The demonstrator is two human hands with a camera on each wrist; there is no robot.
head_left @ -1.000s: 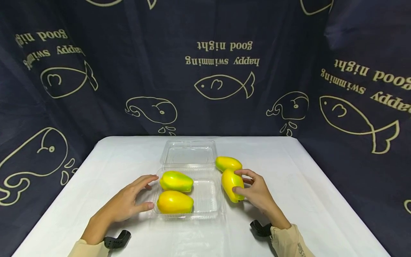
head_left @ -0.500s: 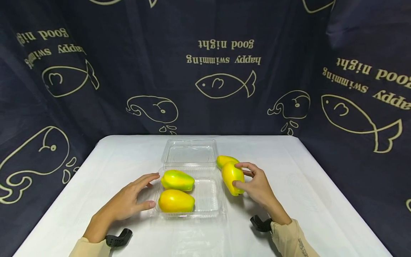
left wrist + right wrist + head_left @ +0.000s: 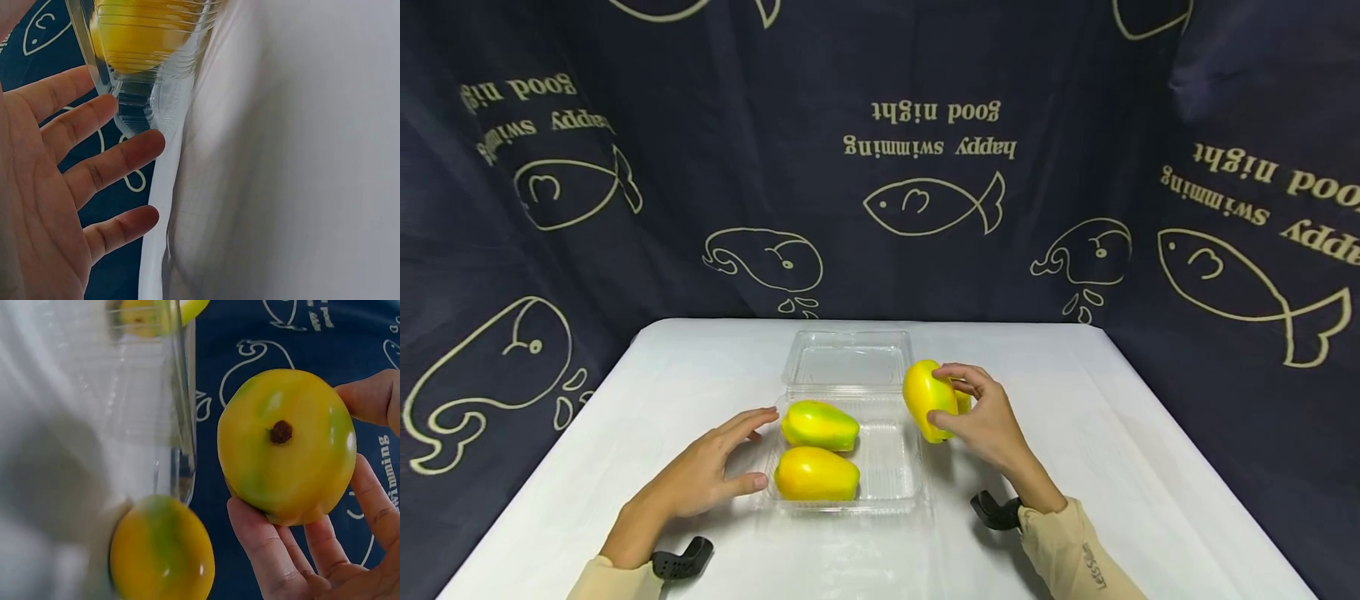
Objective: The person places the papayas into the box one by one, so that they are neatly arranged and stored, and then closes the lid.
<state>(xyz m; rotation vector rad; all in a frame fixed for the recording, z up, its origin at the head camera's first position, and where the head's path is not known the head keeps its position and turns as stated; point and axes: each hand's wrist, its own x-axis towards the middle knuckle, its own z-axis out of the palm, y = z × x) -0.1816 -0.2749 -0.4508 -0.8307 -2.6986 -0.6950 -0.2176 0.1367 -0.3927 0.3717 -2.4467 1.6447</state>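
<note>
Seemingly half done: front fruit (image 3: pixel 817 475) and rear fruit (image 3: pixel 820 426) lay inside clear box (image 3: pixel 887 467).
Right of box, right hand (image 3: pixel 988 417) grasped third fruit (image 3: pixel 927 400); fourth fruit (image 3: pixel 164 553) lay unboxed. Left of box, left hand (image 3: pixel 703 471) had fingers spread, empty.

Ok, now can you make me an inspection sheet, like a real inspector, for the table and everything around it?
Surface: table under a white cover.
Job's things: clear box, its lid open at the far side; far fruit and near fruit inside; held fruit above the table; loose fruit right of the box.
Clutter: nothing seen.
Left hand: fingers spread beside the box; touching or not, can't tell.
Right hand: grips the held fruit.
Cables: nothing seen.
Surroundings: dark blue cloth with fish, whales and upside-down words.
</note>
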